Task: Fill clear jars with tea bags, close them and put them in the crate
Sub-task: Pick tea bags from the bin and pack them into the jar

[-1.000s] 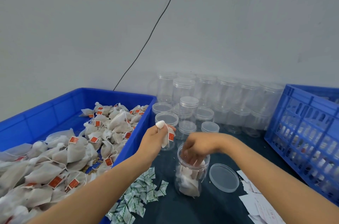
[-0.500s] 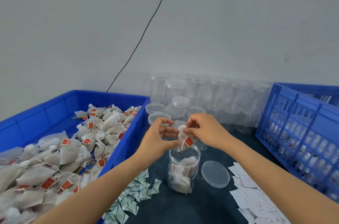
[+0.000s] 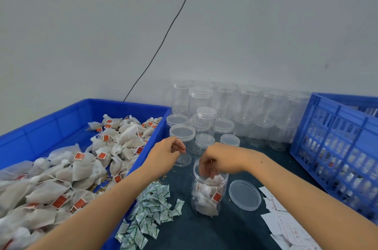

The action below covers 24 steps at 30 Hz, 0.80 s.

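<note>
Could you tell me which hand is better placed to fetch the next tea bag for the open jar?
Probably the left hand: it holds nothing and hovers beside the blue tub of tea bags. The right hand has its fingers down in the open jar, farther from the tub.

Likely small packing workshop — blue bin (image 3: 61,118) of tea bags (image 3: 81,168), stacked empty jars (image 3: 225,102).
</note>
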### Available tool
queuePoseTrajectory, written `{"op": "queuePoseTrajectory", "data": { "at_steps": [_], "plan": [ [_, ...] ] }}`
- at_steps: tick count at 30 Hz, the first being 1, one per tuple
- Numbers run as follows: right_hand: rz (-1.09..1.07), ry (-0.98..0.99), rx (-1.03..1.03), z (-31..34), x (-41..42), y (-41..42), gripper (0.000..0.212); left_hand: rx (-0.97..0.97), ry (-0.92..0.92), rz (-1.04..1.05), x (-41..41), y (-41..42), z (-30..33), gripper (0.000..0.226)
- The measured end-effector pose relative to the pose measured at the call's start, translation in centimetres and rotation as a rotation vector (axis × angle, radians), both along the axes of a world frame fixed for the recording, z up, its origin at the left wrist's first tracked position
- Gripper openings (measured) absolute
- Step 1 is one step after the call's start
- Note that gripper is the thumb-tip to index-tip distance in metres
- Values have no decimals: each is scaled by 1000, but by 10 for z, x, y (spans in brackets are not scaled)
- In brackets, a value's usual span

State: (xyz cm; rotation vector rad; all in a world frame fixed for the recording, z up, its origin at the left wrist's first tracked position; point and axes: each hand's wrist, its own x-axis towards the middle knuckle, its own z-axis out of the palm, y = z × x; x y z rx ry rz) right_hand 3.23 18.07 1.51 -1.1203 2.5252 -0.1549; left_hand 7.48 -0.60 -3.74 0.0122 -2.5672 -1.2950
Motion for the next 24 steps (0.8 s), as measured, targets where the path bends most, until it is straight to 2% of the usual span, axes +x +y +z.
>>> {"op": "queuePoseTrajectory", "data": {
  "at_steps": [3, 5, 7, 9, 10, 11, 13, 16, 18, 20, 24],
  "plan": [
    [5, 66, 149, -3, 4, -4, 32, -43, 2, 27, -4, -7, -1, 31],
    [-19, 99, 285, -11, 8, -9, 18, -104, -2, 31, -4, -10, -4, 29],
    [-59, 110, 361, -18, 8, -14, 22, -211, -24, 14, -3, -13, -5, 28],
    [-68, 81, 336, -15, 7, -17, 21, -384, -59, -13, -1, -15, -5, 25],
    [-66, 53, 271, -12, 6, -14, 22, -502, -71, -26, 0, -17, -4, 22],
    [-79, 18, 166, -9, 3, -10, 33, -618, -81, -41, 1, -18, -2, 21],
    [-128, -43, -134, -2, -1, 2, 50, -757, -107, -81, 2, -21, 0, 23],
    [-320, -74, -645, 4, -4, 27, 50, -814, -188, -151, 2, -25, -2, 27],
    [-474, -121, -867, -3, -3, 44, 49, -806, -262, -210, 3, -24, -7, 29],
    [-627, -215, -979, -19, -1, 56, 47, -821, -333, -256, 4, -18, -12, 28],
    [-857, -370, -985, -59, 5, 70, 44, -917, -453, -237, 8, 0, -23, 27]
  ]
}}
